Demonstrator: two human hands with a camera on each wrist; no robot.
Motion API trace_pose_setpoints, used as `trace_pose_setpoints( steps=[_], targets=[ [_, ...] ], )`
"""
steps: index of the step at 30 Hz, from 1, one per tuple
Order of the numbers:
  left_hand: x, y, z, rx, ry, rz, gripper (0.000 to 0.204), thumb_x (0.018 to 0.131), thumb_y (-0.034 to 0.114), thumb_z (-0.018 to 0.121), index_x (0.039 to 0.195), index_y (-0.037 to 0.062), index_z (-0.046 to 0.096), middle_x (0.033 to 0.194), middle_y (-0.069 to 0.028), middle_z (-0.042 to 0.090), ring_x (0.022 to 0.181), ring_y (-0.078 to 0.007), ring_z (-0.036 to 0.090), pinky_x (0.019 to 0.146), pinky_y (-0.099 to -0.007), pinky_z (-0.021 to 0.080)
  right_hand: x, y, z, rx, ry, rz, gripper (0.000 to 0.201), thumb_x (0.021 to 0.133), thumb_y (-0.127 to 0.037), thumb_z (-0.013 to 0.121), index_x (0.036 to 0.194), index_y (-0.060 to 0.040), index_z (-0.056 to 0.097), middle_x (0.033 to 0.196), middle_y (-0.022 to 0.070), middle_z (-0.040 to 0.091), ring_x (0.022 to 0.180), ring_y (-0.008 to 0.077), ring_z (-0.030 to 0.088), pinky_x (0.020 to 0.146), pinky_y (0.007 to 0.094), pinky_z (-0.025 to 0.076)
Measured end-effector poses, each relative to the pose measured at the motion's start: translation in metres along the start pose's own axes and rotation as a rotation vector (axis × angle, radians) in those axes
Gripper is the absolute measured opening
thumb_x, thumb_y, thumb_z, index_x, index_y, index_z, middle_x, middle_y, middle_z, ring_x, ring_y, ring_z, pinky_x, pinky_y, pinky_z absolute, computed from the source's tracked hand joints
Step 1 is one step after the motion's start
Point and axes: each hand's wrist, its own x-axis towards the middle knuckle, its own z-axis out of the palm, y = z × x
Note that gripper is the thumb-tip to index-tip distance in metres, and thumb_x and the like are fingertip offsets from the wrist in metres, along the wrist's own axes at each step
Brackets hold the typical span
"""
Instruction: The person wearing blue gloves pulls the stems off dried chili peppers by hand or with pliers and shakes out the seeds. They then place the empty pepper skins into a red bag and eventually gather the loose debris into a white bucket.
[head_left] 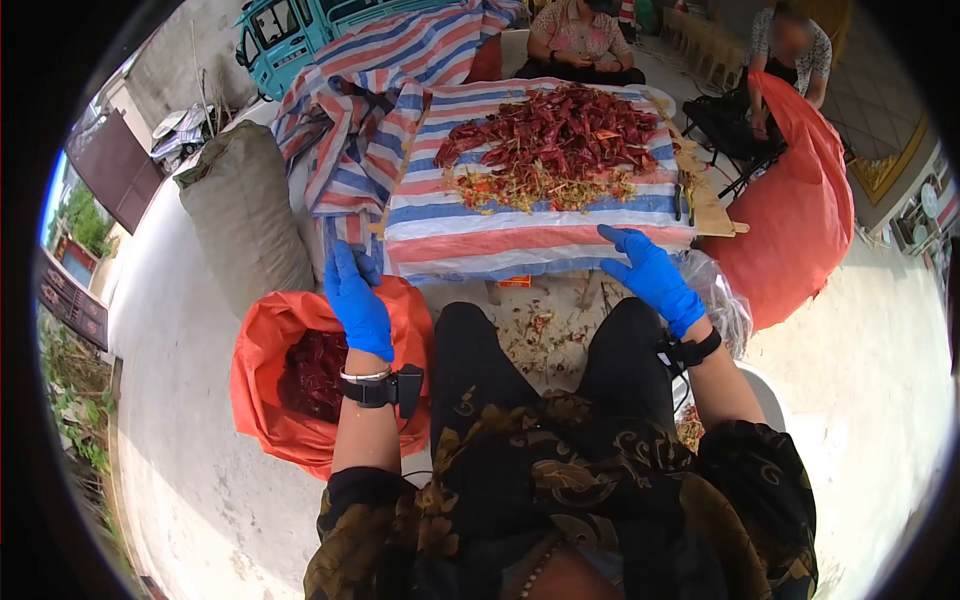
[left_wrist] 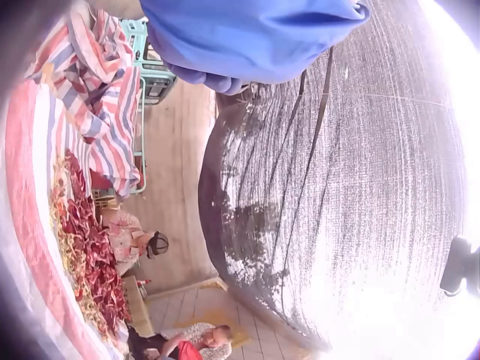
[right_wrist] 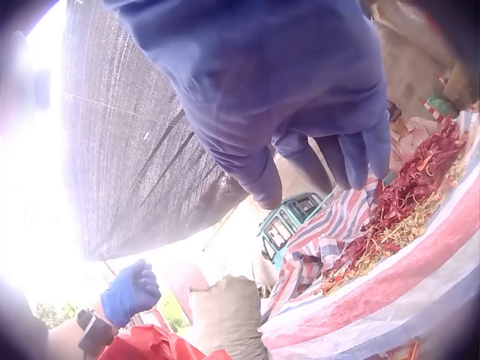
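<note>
A heap of dried red chilies (head_left: 565,130), with pale stems along its near side, lies on a striped cloth (head_left: 470,240) over a table. My left hand (head_left: 358,305), in a blue glove, is raised above the open red sack (head_left: 255,380) with chilies inside, left of the table's near edge. The blue-gloved right hand (head_left: 652,280) is held at the near right edge of the cloth, fingers extended toward the left. Neither hand holds anything that shows. In the right wrist view the right hand (right_wrist: 277,97) has its fingers spread slightly, and the left hand (right_wrist: 131,292) appears beyond.
A full red sack (head_left: 790,215) stands right of the table, with a clear plastic bag (head_left: 715,295) beside it. A full pale sack (head_left: 243,215) is at the left. Two people sit beyond the table. Scissors or a similar tool (head_left: 683,200) lie at the right edge.
</note>
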Motion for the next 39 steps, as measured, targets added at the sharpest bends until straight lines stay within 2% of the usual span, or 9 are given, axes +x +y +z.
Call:
trace_pose_setpoints(
  steps=[2,5,15,20,22,27,29,36,39],
  targets=[
    [-0.013,-0.02,0.04,0.0,-0.183,-0.077,0.025,0.09,0.027,0.048,0.08,0.0057,0.055,0.06,0.0012,0.048,0.049,-0.0061,0.04,0.047,-0.0199,0.032,0.011,0.017,0.006,-0.234,0.006,-0.073,0.052,0.078,-0.023,0.063,0.123,-0.0055,0.044,0.118,0.0166,0.05,0.108,0.0298,0.048,0.089,0.0355,0.04],
    [-0.024,-0.064,0.082,0.031,-0.452,-0.188,0.025,0.089,0.03,0.049,0.08,0.0069,0.055,0.062,0.0028,0.049,0.053,-0.0037,0.04,0.048,-0.018,0.033,0.027,0.035,0.012,-0.22,-0.015,0.012,0.057,0.077,-0.029,0.063,0.124,-0.0043,0.042,0.122,0.0187,0.046,0.11,0.0316,0.046,0.092,0.0369,0.038],
    [-0.041,-0.209,0.164,0.204,-0.842,-0.281,0.026,0.089,0.029,0.05,0.08,0.0048,0.055,0.065,0.0013,0.051,0.057,-0.0048,0.044,0.052,-0.0201,0.038,0.089,0.115,0.018,-0.359,0.072,0.056,0.059,0.074,-0.03,0.066,0.122,-0.0033,0.045,0.119,0.022,0.047,0.112,0.0346,0.044,0.092,0.0376,0.038],
    [-0.04,-0.252,0.167,0.216,-0.862,-0.238,0.019,0.087,0.02,0.054,0.083,0.002,0.056,0.067,-0.0002,0.053,0.062,-0.0067,0.047,0.057,-0.0225,0.041,0.128,0.171,0.027,-0.467,0.101,0.174,0.062,0.073,-0.032,0.067,0.122,-0.0034,0.045,0.12,0.0251,0.045,0.113,0.0354,0.044,0.092,0.0379,0.038],
    [-0.032,-0.248,0.173,0.232,-0.877,-0.186,0.016,0.086,0.017,0.055,0.083,0.001,0.056,0.066,-0.0009,0.052,0.062,-0.0071,0.047,0.058,-0.0228,0.042,0.136,0.184,0.034,-0.53,0.22,0.242,0.064,0.073,-0.036,0.066,0.123,-0.0039,0.044,0.122,0.0272,0.042,0.114,0.0366,0.042,0.092,0.0384,0.038],
    [-0.015,-0.245,0.18,0.251,-0.816,-0.138,0.017,0.084,0.018,0.057,0.081,0.0008,0.056,0.068,-0.0062,0.057,0.06,-0.0114,0.051,0.058,-0.0254,0.043,0.15,0.215,0.046,-0.638,0.229,0.296,0.069,0.074,-0.042,0.063,0.127,-0.0036,0.04,0.124,0.0293,0.039,0.117,0.0381,0.038,0.095,0.04,0.035],
    [-0.013,-0.25,0.179,0.287,-0.802,0.021,0.017,0.084,0.018,0.057,0.081,0.0008,0.057,0.067,-0.0086,0.057,0.058,-0.0145,0.051,0.057,-0.0265,0.043,0.155,0.218,0.049,-0.599,0.213,0.304,0.073,0.075,-0.045,0.061,0.128,-0.0013,0.036,0.124,0.0308,0.038,0.117,0.0392,0.037,0.096,0.0409,0.033],
    [-0.011,-0.249,0.181,0.218,-0.769,0.015,0.015,0.083,0.016,0.058,0.082,0.0009,0.057,0.066,-0.0086,0.056,0.057,-0.0147,0.051,0.056,-0.0268,0.042,0.167,0.185,0.089,-0.47,0.042,0.242,0.096,0.067,-0.054,0.065,0.135,-0.0021,0.021,0.126,0.0316,0.034,0.118,0.0417,0.035,0.097,0.0427,0.031],
    [-0.011,-0.249,0.18,0.219,-0.787,0.005,0.014,0.082,0.015,0.059,0.081,0.0006,0.058,0.066,-0.0092,0.057,0.057,-0.015,0.051,0.056,-0.0269,0.042,0.178,0.163,0.101,-0.641,-0.039,0.299,0.106,0.058,-0.058,0.069,0.138,-0.0133,0.016,0.13,0.0309,0.029,0.118,0.0444,0.034,0.097,0.0444,0.031]
  ],
)
